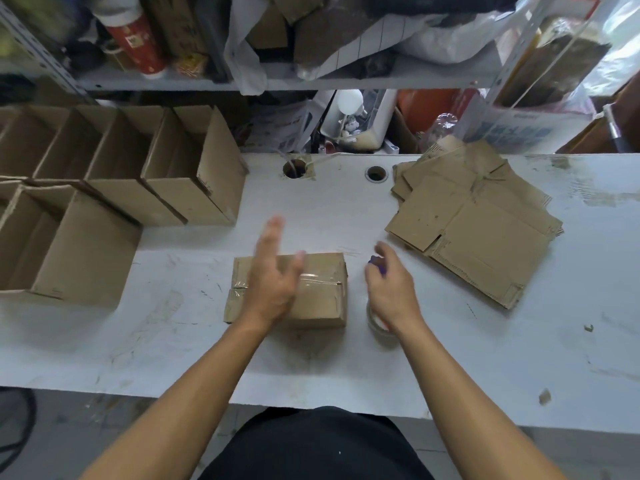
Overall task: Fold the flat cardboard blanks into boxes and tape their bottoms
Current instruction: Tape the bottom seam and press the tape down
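Observation:
A small cardboard box (322, 299) lies bottom up in the middle of the white table (173, 334), with clear tape across its seam. My left hand (273, 275) is over the box with straight fingers, blurred; whether it touches the box is unclear. My right hand (391, 285) is just right of the box, fingers curled round a purple-handled tape dispenser (375, 265) whose clear tape roll (379, 327) shows below the wrist. A stack of flat cardboard blanks (478, 223) lies at the right rear of the table.
Several open folded boxes (166, 181) stand in rows along the table's left side. Two cable holes (294, 168) sit near the back edge. Cluttered shelves (311, 81) rise behind the table. Small cardboard scraps (544, 396) lie near the front right edge.

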